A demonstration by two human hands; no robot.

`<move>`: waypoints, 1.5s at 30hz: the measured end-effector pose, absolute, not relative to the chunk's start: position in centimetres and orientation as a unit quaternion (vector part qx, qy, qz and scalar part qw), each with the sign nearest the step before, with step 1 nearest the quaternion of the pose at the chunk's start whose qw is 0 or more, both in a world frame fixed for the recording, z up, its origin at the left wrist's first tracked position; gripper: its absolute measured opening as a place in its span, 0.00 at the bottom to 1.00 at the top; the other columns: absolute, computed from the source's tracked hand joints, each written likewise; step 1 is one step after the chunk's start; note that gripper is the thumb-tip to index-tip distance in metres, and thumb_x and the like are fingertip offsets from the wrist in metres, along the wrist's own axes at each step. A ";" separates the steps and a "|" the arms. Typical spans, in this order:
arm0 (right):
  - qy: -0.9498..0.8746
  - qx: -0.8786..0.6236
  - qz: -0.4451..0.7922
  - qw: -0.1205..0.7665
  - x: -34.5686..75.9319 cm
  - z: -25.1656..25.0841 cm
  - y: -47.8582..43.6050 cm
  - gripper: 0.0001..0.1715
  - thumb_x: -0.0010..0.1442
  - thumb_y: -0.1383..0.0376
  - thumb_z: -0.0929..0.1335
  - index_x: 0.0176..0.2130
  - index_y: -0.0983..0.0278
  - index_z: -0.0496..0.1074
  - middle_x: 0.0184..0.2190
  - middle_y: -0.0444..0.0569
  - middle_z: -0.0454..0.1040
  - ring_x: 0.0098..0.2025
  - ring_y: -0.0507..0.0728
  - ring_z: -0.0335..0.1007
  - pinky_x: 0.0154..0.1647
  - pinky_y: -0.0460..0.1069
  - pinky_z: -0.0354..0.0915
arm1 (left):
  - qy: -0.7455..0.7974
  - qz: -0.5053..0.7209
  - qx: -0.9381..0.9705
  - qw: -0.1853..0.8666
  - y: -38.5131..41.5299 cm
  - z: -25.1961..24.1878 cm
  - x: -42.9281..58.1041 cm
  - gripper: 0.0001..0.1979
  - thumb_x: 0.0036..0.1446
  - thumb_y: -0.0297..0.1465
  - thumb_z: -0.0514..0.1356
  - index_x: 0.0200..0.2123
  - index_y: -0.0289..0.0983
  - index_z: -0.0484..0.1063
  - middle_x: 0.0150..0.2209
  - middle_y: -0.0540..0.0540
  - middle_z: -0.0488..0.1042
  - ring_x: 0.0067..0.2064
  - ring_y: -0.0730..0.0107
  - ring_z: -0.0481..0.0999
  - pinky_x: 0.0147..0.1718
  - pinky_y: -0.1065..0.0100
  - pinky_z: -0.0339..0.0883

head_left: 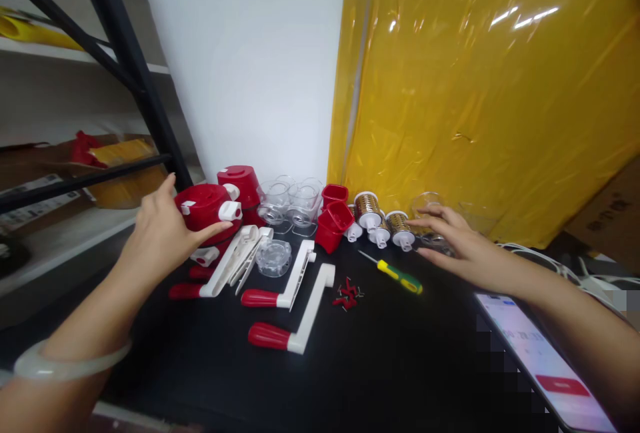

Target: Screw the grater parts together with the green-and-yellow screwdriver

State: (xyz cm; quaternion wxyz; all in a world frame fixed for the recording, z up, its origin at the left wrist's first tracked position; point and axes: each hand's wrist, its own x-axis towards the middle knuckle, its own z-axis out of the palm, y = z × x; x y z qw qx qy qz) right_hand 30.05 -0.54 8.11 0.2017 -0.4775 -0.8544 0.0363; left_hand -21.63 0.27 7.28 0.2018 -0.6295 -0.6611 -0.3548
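Note:
My left hand [163, 229] is at the left with thumb and fingers spread around the near red housing [206, 203], which has white knobs; whether it touches is unclear. My right hand [453, 239] hovers open beside the metal grater drums [399, 226] and some clear cups. Between the hands stand another red housing [243, 186], clear plastic parts [303, 199] and red square cups [333, 226]. White cranks with red handles [313, 313] lie in front, near a clear round piece [273, 257]. A green-yellow screwdriver [400, 276] lies right of small red screws [349, 294].
A lit phone [545, 359] lies at the right below my forearm, with white cables [560, 263] behind it. A black metal rack [135, 79] with shelves rises at the left. Yellow wrapped sheeting [450, 86] and a white panel [250, 59] stand behind.

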 end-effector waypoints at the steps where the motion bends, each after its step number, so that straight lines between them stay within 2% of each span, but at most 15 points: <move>1: -0.855 -0.482 0.050 0.186 29.9 8.0 -0.6 0.28 0.65 0.47 0.64 0.60 0.53 0.68 0.62 0.56 0.65 0.66 0.67 0.61 0.67 0.66 0.59 | -0.663 -0.347 -0.618 0.242 -0.2 7.4 -20.9 0.60 0.50 0.54 0.67 0.70 0.19 0.47 0.63 0.15 0.61 0.63 0.26 0.64 0.58 0.34 0.59; 3: -0.855 -0.493 0.080 0.141 29.4 7.5 -0.9 0.29 0.66 0.47 0.63 0.60 0.57 0.69 0.59 0.57 0.69 0.62 0.66 0.66 0.65 0.63 0.61 | -0.616 -0.364 -0.630 0.303 -1.6 7.9 -18.7 0.52 0.58 0.52 0.60 0.70 0.19 0.47 0.65 0.16 0.58 0.65 0.28 0.60 0.61 0.35 0.54; 5: -0.850 -0.512 0.096 0.080 28.4 6.6 -1.2 0.29 0.66 0.50 0.63 0.60 0.62 0.69 0.57 0.59 0.72 0.60 0.65 0.69 0.64 0.60 0.63 | -0.561 -0.367 -0.680 0.296 -3.3 8.2 -15.4 0.44 0.61 0.52 0.57 0.67 0.23 0.54 0.63 0.21 0.63 0.64 0.34 0.63 0.61 0.38 0.56; 7: -0.831 -0.550 0.078 0.009 26.9 5.3 -1.5 0.29 0.67 0.54 0.63 0.60 0.67 0.69 0.55 0.63 0.72 0.56 0.66 0.72 0.60 0.58 0.65 | -0.538 -0.314 -0.756 0.201 -5.0 8.1 -11.5 0.32 0.64 0.50 0.55 0.59 0.30 0.66 0.54 0.30 0.73 0.56 0.44 0.73 0.56 0.48 0.65; 9: -0.803 -0.591 0.037 -0.068 25.4 3.9 -1.6 0.27 0.66 0.56 0.64 0.57 0.71 0.70 0.52 0.68 0.73 0.54 0.69 0.73 0.56 0.59 0.67 | -0.557 -0.203 -0.800 0.091 -6.2 7.6 -7.5 0.25 0.64 0.49 0.54 0.51 0.35 0.73 0.44 0.37 0.79 0.44 0.50 0.80 0.43 0.55 0.72; 12: -0.760 -0.642 -0.001 -0.102 23.7 2.0 -1.4 0.27 0.67 0.56 0.65 0.57 0.72 0.70 0.53 0.70 0.72 0.56 0.72 0.71 0.53 0.60 0.67 | -0.584 -0.061 -0.805 0.090 -6.4 6.2 -2.5 0.21 0.66 0.42 0.50 0.43 0.33 0.77 0.35 0.35 0.80 0.38 0.45 0.82 0.35 0.54 0.72; 15: -0.750 -0.656 0.004 -0.086 23.3 0.9 -1.3 0.26 0.68 0.57 0.63 0.58 0.71 0.67 0.53 0.69 0.72 0.56 0.71 0.72 0.51 0.59 0.67 | -0.586 -0.024 -0.803 0.107 -5.3 5.2 0.4 0.19 0.65 0.36 0.52 0.43 0.30 0.79 0.39 0.28 0.81 0.43 0.43 0.82 0.38 0.56 0.72; 18: -0.756 -0.653 0.004 -0.051 23.8 0.6 -1.7 0.23 0.69 0.59 0.61 0.57 0.71 0.66 0.54 0.68 0.72 0.55 0.69 0.73 0.51 0.56 0.66 | -0.584 0.033 -0.807 0.084 -4.3 4.6 1.5 0.16 0.57 0.36 0.60 0.41 0.31 0.81 0.44 0.25 0.80 0.48 0.39 0.81 0.43 0.54 0.71; 23: -0.770 -0.637 -0.011 0.037 24.5 0.9 -3.2 0.22 0.69 0.57 0.62 0.54 0.69 0.67 0.53 0.66 0.73 0.50 0.67 0.75 0.47 0.54 0.65 | -0.598 0.028 -0.799 0.064 -4.4 4.4 1.4 0.18 0.46 0.29 0.66 0.42 0.30 0.81 0.44 0.22 0.80 0.48 0.35 0.80 0.43 0.51 0.72; 27: -0.762 -0.633 0.014 0.135 25.1 0.3 -3.6 0.20 0.68 0.55 0.63 0.51 0.66 0.69 0.43 0.62 0.78 0.42 0.64 0.77 0.39 0.51 0.63 | -0.606 -0.017 -0.793 0.066 -4.7 6.0 0.6 0.14 0.49 0.32 0.63 0.38 0.32 0.81 0.42 0.25 0.81 0.46 0.35 0.81 0.42 0.51 0.72; 31: -0.709 -0.606 0.086 0.351 25.5 -1.2 -3.1 0.19 0.64 0.50 0.66 0.43 0.63 0.70 0.33 0.51 0.78 0.33 0.57 0.73 0.34 0.48 0.61 | -0.577 -0.143 -0.803 0.036 -3.9 8.9 -0.6 0.18 0.56 0.39 0.58 0.43 0.35 0.78 0.40 0.31 0.81 0.44 0.42 0.81 0.41 0.54 0.71; 36: -0.558 -0.522 0.227 0.604 25.3 -1.4 -3.3 0.31 0.59 0.36 0.64 0.30 0.61 0.66 0.15 0.38 0.62 0.18 0.52 0.59 0.22 0.47 0.55 | -0.503 -0.385 -0.770 -0.076 -2.8 9.2 -1.7 0.16 0.53 0.38 0.60 0.45 0.39 0.75 0.41 0.43 0.81 0.43 0.53 0.80 0.40 0.61 0.71; 39: -0.493 -0.479 0.256 0.679 24.9 -0.7 -4.1 0.30 0.56 0.37 0.68 0.30 0.61 0.67 0.14 0.38 0.61 0.16 0.51 0.57 0.20 0.46 0.54 | -0.484 -0.462 -0.738 -0.090 -2.7 7.6 -1.9 0.17 0.52 0.35 0.61 0.47 0.39 0.71 0.41 0.45 0.80 0.43 0.55 0.80 0.41 0.62 0.71; 43: -0.469 -0.422 0.266 0.729 24.4 -0.3 -4.6 0.26 0.58 0.42 0.70 0.30 0.61 0.67 0.16 0.38 0.63 0.17 0.49 0.58 0.19 0.45 0.54 | -0.484 -0.476 -0.730 -0.075 -2.9 5.8 -1.4 0.17 0.49 0.30 0.62 0.44 0.41 0.69 0.36 0.47 0.78 0.40 0.56 0.80 0.42 0.60 0.72; 45: -0.461 -0.396 0.267 0.747 24.3 -0.3 -4.7 0.24 0.59 0.44 0.70 0.30 0.61 0.67 0.18 0.38 0.63 0.17 0.49 0.59 0.18 0.45 0.54 | -0.453 -0.482 -0.739 -0.128 -3.0 5.2 -1.0 0.16 0.48 0.29 0.62 0.42 0.41 0.68 0.32 0.48 0.77 0.36 0.58 0.80 0.40 0.60 0.73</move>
